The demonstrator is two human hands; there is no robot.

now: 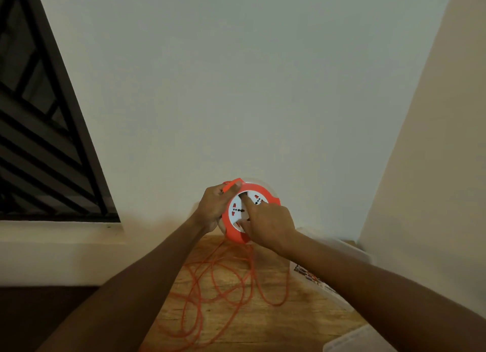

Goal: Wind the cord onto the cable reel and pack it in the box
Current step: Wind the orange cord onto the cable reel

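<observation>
Between my hands I see the cable reel [249, 212], bright orange round the edge, white in the middle with little black and red marks. Below my hands the orange cord [223, 286] lies on a light brown table [263, 322] with wood lines.

At frame centre we hold the cable reel [249, 209] above the table's [263, 322] far edge, left hand [213, 207] on its left rim, right hand [268, 225] on its face. The cord [223, 286] lies looped on the table below it. A box [323, 280] sits lower right; a window grille [39, 141] fills the upper left.
</observation>
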